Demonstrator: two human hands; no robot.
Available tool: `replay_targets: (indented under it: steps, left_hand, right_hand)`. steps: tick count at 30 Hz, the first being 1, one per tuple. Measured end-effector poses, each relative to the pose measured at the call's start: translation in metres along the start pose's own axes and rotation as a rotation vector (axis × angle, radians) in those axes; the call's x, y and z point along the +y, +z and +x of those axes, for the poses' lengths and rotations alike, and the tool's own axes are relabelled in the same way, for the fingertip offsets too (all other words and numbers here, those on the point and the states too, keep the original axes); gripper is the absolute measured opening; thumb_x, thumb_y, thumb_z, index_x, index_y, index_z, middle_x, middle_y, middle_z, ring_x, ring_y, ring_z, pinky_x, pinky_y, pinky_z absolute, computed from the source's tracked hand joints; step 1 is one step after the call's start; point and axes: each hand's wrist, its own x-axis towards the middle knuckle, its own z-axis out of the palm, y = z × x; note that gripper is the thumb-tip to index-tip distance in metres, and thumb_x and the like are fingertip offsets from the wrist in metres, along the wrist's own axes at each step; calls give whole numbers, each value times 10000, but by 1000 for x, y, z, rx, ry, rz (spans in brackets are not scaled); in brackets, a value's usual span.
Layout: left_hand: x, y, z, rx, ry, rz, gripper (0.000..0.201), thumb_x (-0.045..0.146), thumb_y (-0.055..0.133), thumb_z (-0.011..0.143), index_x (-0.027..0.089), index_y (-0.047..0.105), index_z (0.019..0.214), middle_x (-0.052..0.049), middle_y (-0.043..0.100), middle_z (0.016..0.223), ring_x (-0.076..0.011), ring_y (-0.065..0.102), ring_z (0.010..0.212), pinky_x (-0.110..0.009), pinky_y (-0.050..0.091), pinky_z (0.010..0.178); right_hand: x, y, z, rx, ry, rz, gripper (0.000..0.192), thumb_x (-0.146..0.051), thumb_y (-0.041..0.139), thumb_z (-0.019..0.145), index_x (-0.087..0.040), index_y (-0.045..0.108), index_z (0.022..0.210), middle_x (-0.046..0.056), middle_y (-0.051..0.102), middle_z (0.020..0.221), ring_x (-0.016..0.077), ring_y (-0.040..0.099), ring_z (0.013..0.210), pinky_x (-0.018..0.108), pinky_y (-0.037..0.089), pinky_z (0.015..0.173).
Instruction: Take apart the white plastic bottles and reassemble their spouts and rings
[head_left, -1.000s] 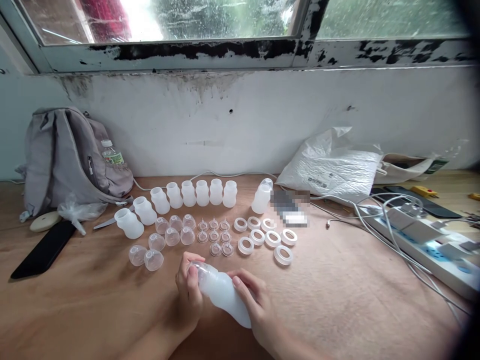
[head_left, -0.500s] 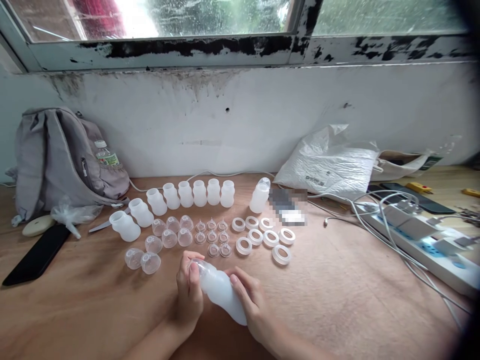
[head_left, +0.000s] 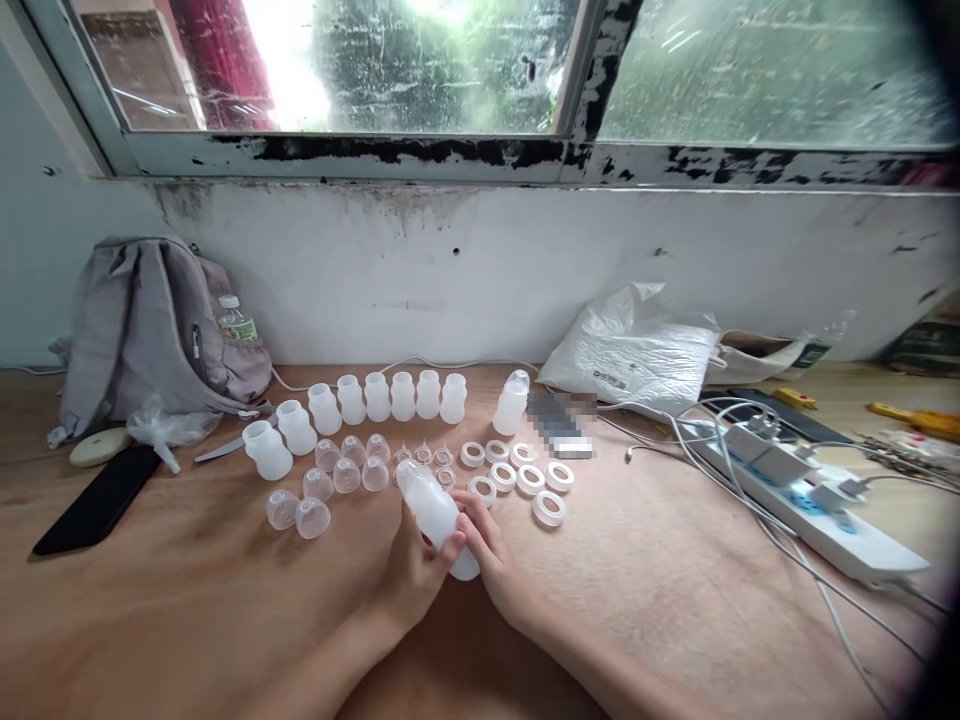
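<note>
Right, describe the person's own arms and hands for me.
Both forearms are bare as far as the bottom edge of the picture: no sleeves or gloves in view. The left hand and right hand show no rings, watch or bracelet that I can make out. The fingernails look short and unpainted.

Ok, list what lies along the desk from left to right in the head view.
Black flat phone → grey fabric backpack → row of open translucent plastic bottle bodies → white plastic screw rings → crinkled white plastic bag → white power strip.
</note>
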Motion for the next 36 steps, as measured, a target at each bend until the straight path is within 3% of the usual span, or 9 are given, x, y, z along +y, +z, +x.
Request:
replay_targets:
  steps: [3,7,10,14,19,23,26,30,36]
  left_hand:
    - [-1,-9,4,10,-12,73,348,386,499,784,178,407,1048,-37,586,873,-142,570,684,-237,456,542]
    - [-4,-27,14,105,215,361,316,352,618,656,171,502,887,-1,557,726,-128,523,618,-240,443,546]
    - [-5,-39,19,79,336,454,511,315,655,594,182,476,1054,6,551,748,-122,512,620,-239,455,571]
    - [-7,-49,23,68,333,436,673,303,656,587,202,369,1187,21,536,751,-111,514,595,-235,465,566]
    - [-3,-59,25,47,441,500,395,304,613,638,186,518,1003,-29,566,804,-162,544,701,-279,469,628]
    - [3,-61,25,57,468,467,439,353,576,722,191,461,1115,-68,563,971,-204,541,894,-346,464,779]
    - [3,-65,28,204,438,463,360,311,473,819,206,423,1160,-69,547,1035,-196,515,983,-363,430,855]
    - [-7,-73,36,397,447,616,268,224,425,839,194,469,1102,-67,571,985,-204,533,928,-381,424,840]
    - [-15,-76,38,368,517,758,211,150,418,817,177,529,994,-57,605,898,-198,549,861,-349,444,777]
  right_hand:
    - [-1,-7,5,-57,-45,-45,252,-381,406,865,-221,494,1038,14,567,839,158,541,775,279,442,702]
    - [-2,-13,11,34,-131,-179,226,-368,458,842,-212,539,984,44,575,923,169,548,821,297,452,724]
    - [-14,-16,20,101,-242,-262,340,-352,490,823,-236,446,1140,66,552,1017,174,544,868,296,461,708]
    - [-47,-19,36,-45,-342,-529,300,-361,546,785,-220,520,1049,55,597,920,171,552,807,288,447,677]
    - [-81,-16,51,-165,-302,-762,338,-418,579,746,-211,544,1011,42,616,843,159,552,719,262,424,598]
    - [-104,-22,64,-187,-216,-806,312,-432,577,740,-189,581,936,35,615,768,149,553,663,248,416,557]
    - [-122,-41,84,-67,-197,-846,344,-443,583,725,-168,596,931,64,622,854,158,557,691,264,425,583]
    - [-127,-71,120,158,-209,-1072,309,-418,617,691,-170,618,876,66,634,816,207,533,809,291,405,661]
    - [-88,-95,160,236,-53,-1283,283,-387,572,720,-188,605,918,54,650,832,240,499,895,320,351,708]
